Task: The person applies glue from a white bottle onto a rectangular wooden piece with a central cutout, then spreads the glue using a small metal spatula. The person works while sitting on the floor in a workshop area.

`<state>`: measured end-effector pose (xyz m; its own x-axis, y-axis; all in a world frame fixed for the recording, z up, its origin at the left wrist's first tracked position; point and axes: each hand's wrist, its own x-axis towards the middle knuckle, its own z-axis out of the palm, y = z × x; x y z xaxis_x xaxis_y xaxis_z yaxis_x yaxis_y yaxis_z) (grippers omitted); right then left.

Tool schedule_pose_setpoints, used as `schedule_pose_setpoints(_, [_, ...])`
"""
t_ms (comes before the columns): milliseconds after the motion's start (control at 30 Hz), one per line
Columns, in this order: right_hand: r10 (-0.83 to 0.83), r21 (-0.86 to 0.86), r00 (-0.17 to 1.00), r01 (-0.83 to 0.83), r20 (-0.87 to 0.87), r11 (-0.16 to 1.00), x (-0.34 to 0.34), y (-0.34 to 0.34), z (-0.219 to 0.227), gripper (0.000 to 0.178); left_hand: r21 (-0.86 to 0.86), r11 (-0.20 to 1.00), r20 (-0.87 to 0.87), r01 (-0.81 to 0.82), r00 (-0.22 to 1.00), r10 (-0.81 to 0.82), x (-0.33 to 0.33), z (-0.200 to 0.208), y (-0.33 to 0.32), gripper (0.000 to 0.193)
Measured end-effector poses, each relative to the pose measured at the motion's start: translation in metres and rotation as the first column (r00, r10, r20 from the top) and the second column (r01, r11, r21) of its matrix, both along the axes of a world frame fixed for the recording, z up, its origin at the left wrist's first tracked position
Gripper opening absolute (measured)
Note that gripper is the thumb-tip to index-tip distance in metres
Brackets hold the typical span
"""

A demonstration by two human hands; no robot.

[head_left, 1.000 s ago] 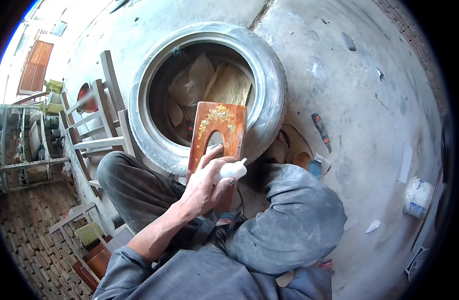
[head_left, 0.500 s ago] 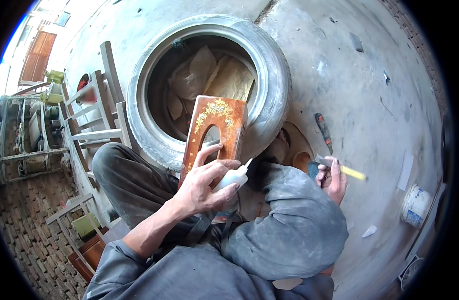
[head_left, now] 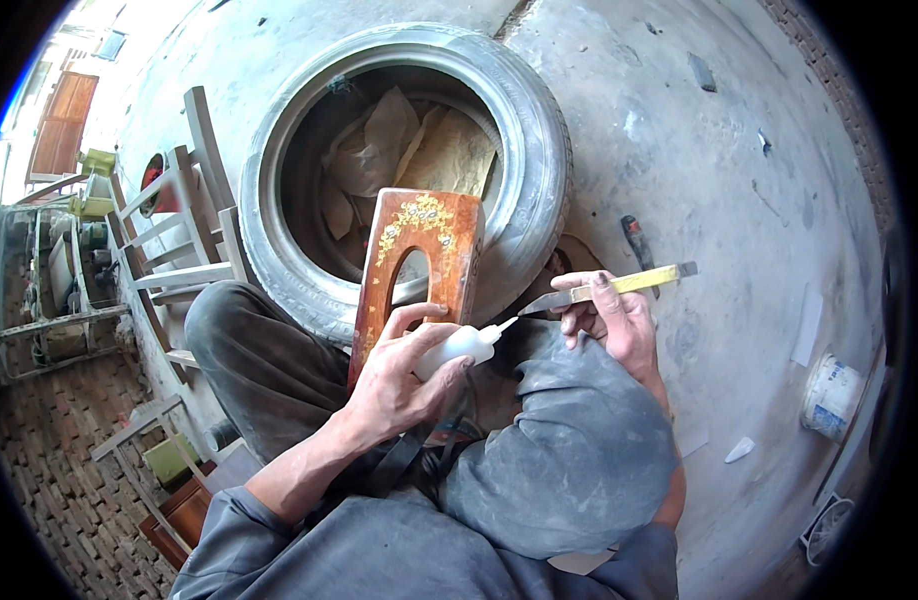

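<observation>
My left hand [head_left: 397, 375] is closed around a small white squeeze bottle [head_left: 449, 353], its thin nozzle pointing up and to the right. One finger of that hand reaches over a reddish-brown wooden box [head_left: 462, 240] with a long oval opening and gold floral decoration, tilted between my knees. My right hand [head_left: 619, 325] grips a knife [head_left: 631, 282] with a yellow handle and a flat grey blade. The blade's tip is right at the nozzle's end; whether they touch I cannot tell. The lower part of the box is hidden by my left hand.
Beyond the box lies a big dusty tire [head_left: 551, 150] with paper or plastic sheets [head_left: 449, 155] inside. A dark-handled tool [head_left: 634, 240] rests on the floor by my right hand. Wooden chair frames [head_left: 194, 200] stand at the left; a white bucket [head_left: 832, 398] sits far right.
My right hand has come up and inward from beside my knee, bringing the knife's blade to the bottle's nozzle. My left hand keeps hold of the bottle, shifted slightly left in view.
</observation>
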<state>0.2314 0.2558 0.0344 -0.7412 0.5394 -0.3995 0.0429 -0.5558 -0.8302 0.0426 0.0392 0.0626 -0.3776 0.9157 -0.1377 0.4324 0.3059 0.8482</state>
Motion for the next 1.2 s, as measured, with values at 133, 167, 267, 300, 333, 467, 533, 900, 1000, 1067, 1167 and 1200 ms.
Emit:
schedule_pose_setpoints(133, [-0.007,0.109,1.000,0.008,-0.015,0.994,0.000,0.000,-0.008,0.030,0.005,1.000,-0.008,-0.015,1.000,0.015,0.002,-0.003,0.004,0.038])
schedule_pose_setpoints(167, [-0.014,0.153,1.000,0.013,0.007,0.988,-0.002,-0.002,-0.007,0.026,0.003,1.000,-0.016,-0.011,1.000,0.011,0.003,-0.004,0.004,0.038])
schedule_pose_setpoints(267, [-0.018,0.163,1.000,0.017,0.005,0.986,0.001,-0.001,-0.007,0.024,0.000,1.000,-0.020,-0.010,1.000,0.010,0.004,-0.005,0.005,0.039])
schedule_pose_setpoints(300, [-0.012,0.164,1.000,0.010,0.011,0.986,0.001,-0.001,-0.009,0.025,-0.001,1.000,-0.013,-0.024,1.000,0.024,0.005,-0.005,0.005,0.039])
schedule_pose_setpoints(333, [-0.005,0.166,1.000,0.002,0.017,0.986,0.002,-0.002,-0.011,0.025,-0.002,0.999,-0.007,-0.038,0.999,0.038,0.006,-0.005,0.004,0.039])
schedule_pose_setpoints(467, [0.002,0.146,1.000,-0.006,0.028,0.989,0.003,-0.002,-0.011,0.026,-0.024,0.999,-0.015,-0.039,0.999,0.039,0.005,-0.006,0.004,0.039])
schedule_pose_setpoints(533, [0.002,0.141,0.999,-0.008,0.045,0.990,0.003,-0.003,-0.011,0.027,-0.030,0.999,-0.007,-0.042,0.999,0.041,0.006,-0.005,0.004,0.040])
schedule_pose_setpoints(900, [-0.038,0.032,0.998,0.036,0.047,0.999,0.003,0.004,-0.011,0.030,-0.025,0.999,-0.028,-0.020,0.999,0.019,0.006,-0.010,0.007,0.037])
schedule_pose_setpoints(1000, [-0.057,-0.081,0.993,0.066,0.105,0.995,-0.005,0.009,-0.016,0.030,0.050,0.994,0.017,-0.092,0.996,0.092,0.007,-0.016,-0.001,0.035])
schedule_pose_setpoints(1067, [-0.076,-0.161,0.988,0.097,0.133,0.982,-0.010,0.015,-0.032,0.031,0.128,0.980,0.037,-0.155,0.988,0.152,0.008,-0.018,-0.006,0.034])
schedule_pose_setpoints(1167, [-0.066,-0.174,0.997,0.070,0.028,0.982,-0.019,0.025,-0.047,0.028,0.209,0.961,-0.020,-0.181,0.982,0.189,0.003,-0.022,-0.008,0.035])
schedule_pose_setpoints(1200, [-0.065,-0.228,0.998,0.065,0.009,0.972,-0.025,0.025,-0.047,0.026,0.190,0.955,0.036,-0.226,0.974,0.223,0.004,-0.024,-0.012,0.036])
